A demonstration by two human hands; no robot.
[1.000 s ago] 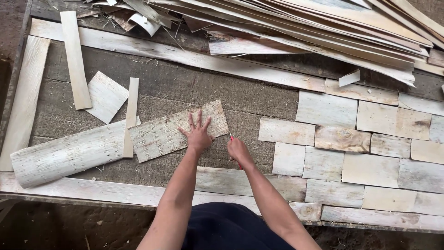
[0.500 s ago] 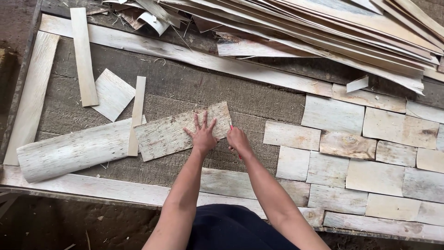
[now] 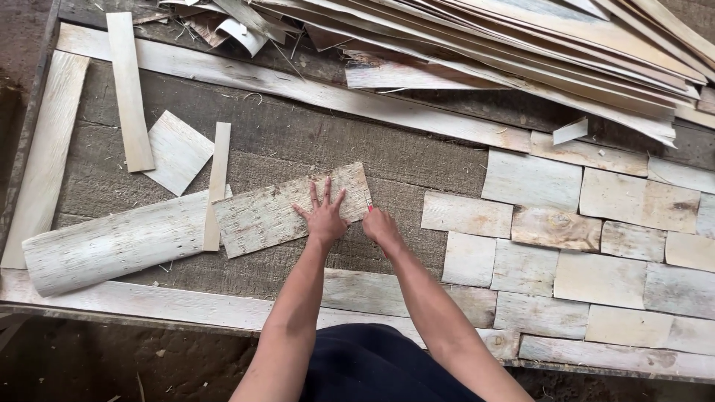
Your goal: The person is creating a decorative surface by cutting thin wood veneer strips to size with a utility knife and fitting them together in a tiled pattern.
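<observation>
While the big stack of long veneer sheets (image 3: 521, 52) fills the far side, the work itself is on the dark worktable (image 3: 298, 141), and all places here are given from the speckled veneer piece (image 3: 287, 212) near its middle. To the right of this piece lies the patchwork of pale veneer tiles (image 3: 581, 246), set edge to edge in rows, with a bare gap between its left edge and the piece. To the left of the piece a curled veneer roll (image 3: 112, 242) lies, and a narrow strip (image 3: 217, 186) rests across the place where the two meet. Farther left and beyond are a square offcut (image 3: 177, 151) and a long slat (image 3: 128, 89). The left hand (image 3: 325, 214) is open, fingers spread, and it presses flat on the right end of the piece. The right hand (image 3: 381, 227) is loosely closed at the right edge of the piece; something small and red shows at it, but I cannot tell whether it grips anything. I judge that the step in hand is positioning this piece toward the laid rows. The next move seems to need a flat slide to the right, until the edge meets the tiles without overlap.
</observation>
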